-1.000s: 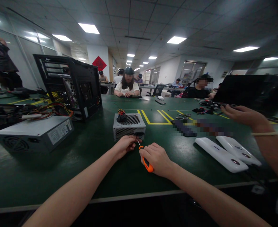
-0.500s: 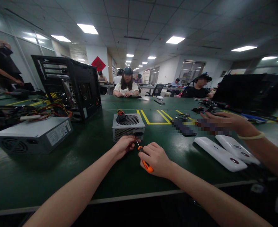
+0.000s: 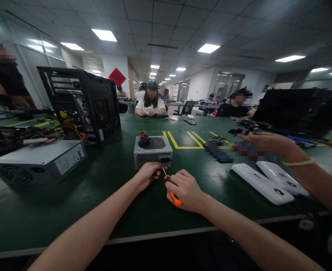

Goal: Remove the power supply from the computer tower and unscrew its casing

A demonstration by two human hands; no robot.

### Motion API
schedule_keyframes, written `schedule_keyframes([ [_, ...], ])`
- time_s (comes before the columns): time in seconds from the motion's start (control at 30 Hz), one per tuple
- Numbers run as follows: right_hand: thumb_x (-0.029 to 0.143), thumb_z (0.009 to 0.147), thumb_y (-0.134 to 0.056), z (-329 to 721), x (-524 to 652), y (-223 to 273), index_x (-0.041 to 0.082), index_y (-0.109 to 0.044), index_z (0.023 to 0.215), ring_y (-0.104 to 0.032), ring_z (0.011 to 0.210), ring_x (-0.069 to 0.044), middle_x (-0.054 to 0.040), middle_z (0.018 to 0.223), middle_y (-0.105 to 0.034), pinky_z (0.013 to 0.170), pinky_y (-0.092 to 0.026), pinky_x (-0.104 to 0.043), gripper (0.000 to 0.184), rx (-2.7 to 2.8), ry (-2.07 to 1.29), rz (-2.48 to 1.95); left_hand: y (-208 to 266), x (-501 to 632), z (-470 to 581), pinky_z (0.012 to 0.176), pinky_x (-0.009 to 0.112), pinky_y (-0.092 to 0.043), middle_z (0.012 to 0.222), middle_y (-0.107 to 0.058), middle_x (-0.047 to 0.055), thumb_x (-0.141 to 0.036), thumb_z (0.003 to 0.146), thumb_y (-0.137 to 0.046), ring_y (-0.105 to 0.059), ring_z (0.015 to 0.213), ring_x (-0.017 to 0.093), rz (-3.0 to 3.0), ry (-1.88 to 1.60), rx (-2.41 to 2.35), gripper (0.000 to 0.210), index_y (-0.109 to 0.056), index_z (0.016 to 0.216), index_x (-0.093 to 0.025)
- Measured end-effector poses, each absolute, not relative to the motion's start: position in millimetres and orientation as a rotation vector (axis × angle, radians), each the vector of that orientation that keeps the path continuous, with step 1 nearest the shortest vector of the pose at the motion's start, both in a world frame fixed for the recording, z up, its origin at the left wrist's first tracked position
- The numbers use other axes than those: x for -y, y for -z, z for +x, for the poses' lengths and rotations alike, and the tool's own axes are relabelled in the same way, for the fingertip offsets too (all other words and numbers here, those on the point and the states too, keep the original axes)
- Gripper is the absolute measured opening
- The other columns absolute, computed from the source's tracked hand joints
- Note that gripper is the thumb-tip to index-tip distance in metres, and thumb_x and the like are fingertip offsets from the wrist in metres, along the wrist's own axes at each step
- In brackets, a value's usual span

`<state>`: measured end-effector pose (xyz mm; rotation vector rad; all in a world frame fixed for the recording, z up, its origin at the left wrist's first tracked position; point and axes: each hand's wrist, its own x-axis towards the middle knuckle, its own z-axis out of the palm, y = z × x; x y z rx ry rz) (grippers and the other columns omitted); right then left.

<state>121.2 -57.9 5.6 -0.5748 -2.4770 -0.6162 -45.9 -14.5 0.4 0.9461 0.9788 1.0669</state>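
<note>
While the right hand [image 3: 185, 189] curls its fingers firmly around the orange-and-black handle of a screwdriver with a thin, bright metal shaft [image 3: 176, 198], the left hand [image 3: 149, 175] rests against the lower front of a small silver-grey metal box with honeycomb perforations [image 3: 153, 152]. The screwdriver slants up and leftward, its shaft running towards the left fingertips at the box's lower right front, just below a black plastic power socket [image 3: 165, 160]. Whether the tip touches the metal cannot be told. The left fingers are bent and drawn close together; whether they pinch anything small between them, I cannot tell.

The box sits upright on the dark green tabletop [image 3: 143, 222], directly ahead of both hands, with a black bundle of cables showing red and yellow wires [image 3: 143, 140] on the left part of its top. Behind it and to the right, yellow tape lines [image 3: 190, 147] mark the surface.

Well to the left lies a larger grey metal power supply with a fan grille and white label [image 3: 38, 160], in front of an opened black computer tower case [image 3: 103, 101]. On the right, two long, white, rounded devices [image 3: 260, 183] lie side by side, near another person's hand [image 3: 267, 142], palm up, with a pale band [image 3: 299, 162] around the wrist.
</note>
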Motion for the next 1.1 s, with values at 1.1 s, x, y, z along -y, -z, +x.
schedule_keyframes([
  [1.1, 0.02, 0.078, -0.046, 124.5, 57.7, -9.3, 0.016, -0.056, 0.08, -0.043, 0.062, -0.013, -0.001, 0.067, -0.053, 0.066, -0.031, -0.028, 0.012, 2.415, 0.564, -0.564, 6.5, 10.3, -45.8, 0.036, 0.014, -0.029, 0.09, -0.064, 0.007, -0.01, 0.073, -0.046, -0.042, 0.042, 0.001, 1.149, -1.021, -1.053, 0.019, -0.056, 0.09, -0.011],
])
